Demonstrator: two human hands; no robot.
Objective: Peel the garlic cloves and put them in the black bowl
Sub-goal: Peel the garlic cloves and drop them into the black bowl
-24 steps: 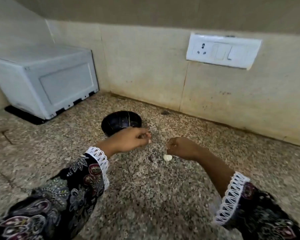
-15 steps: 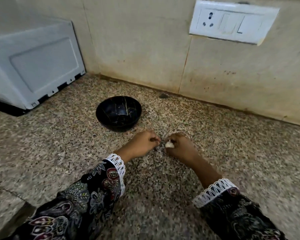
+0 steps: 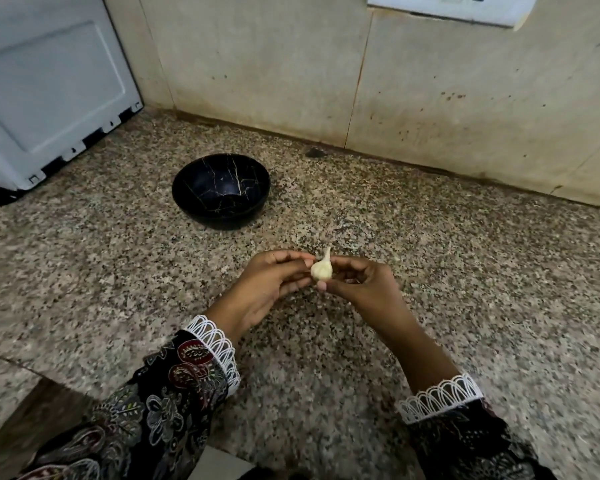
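Pinched between the fingertips of the left hand (image 3: 267, 282) and the right hand (image 3: 364, 285), a garlic clove (image 3: 321, 270) is held above the granite counter (image 3: 465, 271), its papery tail pointing up. It is judged light, firm and small, with a thin, brittle skin that may tear in flakes; once bared it may be slippery. The skin is best caught at the tail or the blunt root end while the body is steadied by the other hand. At about eleven o'clock from the clove, well apart, the black bowl (image 3: 194, 199) stands upright; nothing can be made out inside it.
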